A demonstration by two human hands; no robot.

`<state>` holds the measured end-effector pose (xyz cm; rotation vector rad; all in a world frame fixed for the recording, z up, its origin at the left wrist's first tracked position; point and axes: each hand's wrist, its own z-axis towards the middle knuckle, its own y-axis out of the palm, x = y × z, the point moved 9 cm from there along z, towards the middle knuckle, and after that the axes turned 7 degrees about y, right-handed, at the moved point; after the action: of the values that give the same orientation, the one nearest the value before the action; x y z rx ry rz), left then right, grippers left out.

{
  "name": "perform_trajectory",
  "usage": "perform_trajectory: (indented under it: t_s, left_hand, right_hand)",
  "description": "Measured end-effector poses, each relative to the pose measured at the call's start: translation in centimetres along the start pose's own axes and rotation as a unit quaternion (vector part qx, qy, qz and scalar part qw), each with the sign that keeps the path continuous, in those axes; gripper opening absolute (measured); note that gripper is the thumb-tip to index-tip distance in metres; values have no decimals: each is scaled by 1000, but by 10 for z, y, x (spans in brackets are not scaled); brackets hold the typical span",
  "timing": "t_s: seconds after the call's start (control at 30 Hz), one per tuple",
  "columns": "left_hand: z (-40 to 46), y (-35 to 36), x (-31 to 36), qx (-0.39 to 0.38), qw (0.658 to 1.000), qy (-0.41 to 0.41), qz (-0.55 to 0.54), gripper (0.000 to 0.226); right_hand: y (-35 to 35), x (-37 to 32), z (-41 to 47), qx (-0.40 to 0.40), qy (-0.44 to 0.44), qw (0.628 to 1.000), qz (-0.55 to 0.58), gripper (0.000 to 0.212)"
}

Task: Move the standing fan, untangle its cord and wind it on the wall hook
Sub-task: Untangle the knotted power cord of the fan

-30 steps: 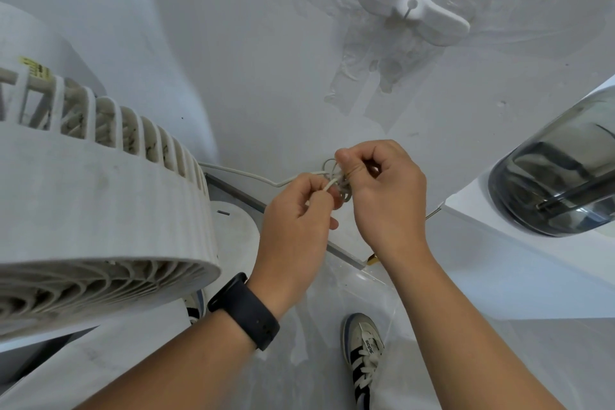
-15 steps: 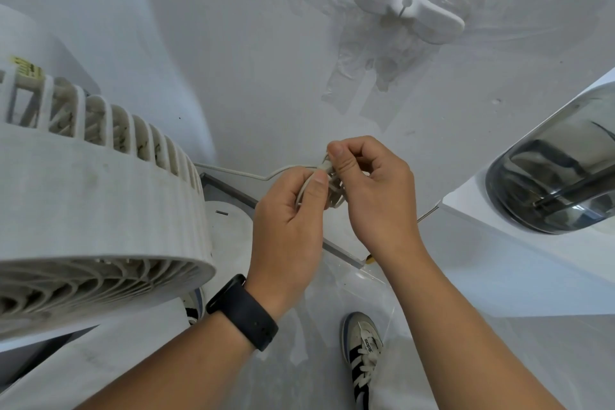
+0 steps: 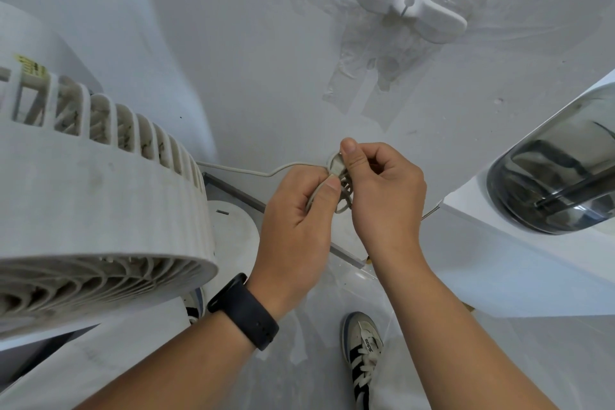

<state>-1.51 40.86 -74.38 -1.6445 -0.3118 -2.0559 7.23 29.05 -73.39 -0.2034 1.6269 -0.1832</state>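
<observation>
We are at the untangling step. Our left hand point(image 3: 299, 216) and right hand point(image 3: 382, 196) both pinch the knotted cord point(image 3: 341, 190), held between the fan point(image 3: 100, 203) and the white ledge point(image 3: 519, 243). Next, work the loops free, then lift to the wall hook point(image 3: 411, 7); open wall lies between.
</observation>
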Motion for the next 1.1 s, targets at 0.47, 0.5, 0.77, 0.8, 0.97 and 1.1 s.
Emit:
perform_trajectory:
  t_s: [0.47,0.5,0.77,0.8,0.97,1.1]
  left_hand:
    - [0,-4,-4,30,1000,-6,-4,26]
    - [0,-4,-3,29,1000,-3,-6,26]
    - [1,-8,-7,45,996,-38,-62,29]
    - [1,-8,-7,46,996,-38,-66,29]
    - [2,-8,-5,42,996,-37,-70,25]
    - [0,-7,-9,38,996,-46,-66,24]
  right_hand:
    - [13,-4,-3,-50,-51,993,-99,19]
    - [12,-5,-3,-45,-54,992,-103,19]
    - [12,12,1,-54,36,998,-27,24]
    - [12,15,1,-52,48,997,-16,24]
    - [13,23,2,-43,95,993,60,23]
    - [10,26,3,-25,106,993,49,22]
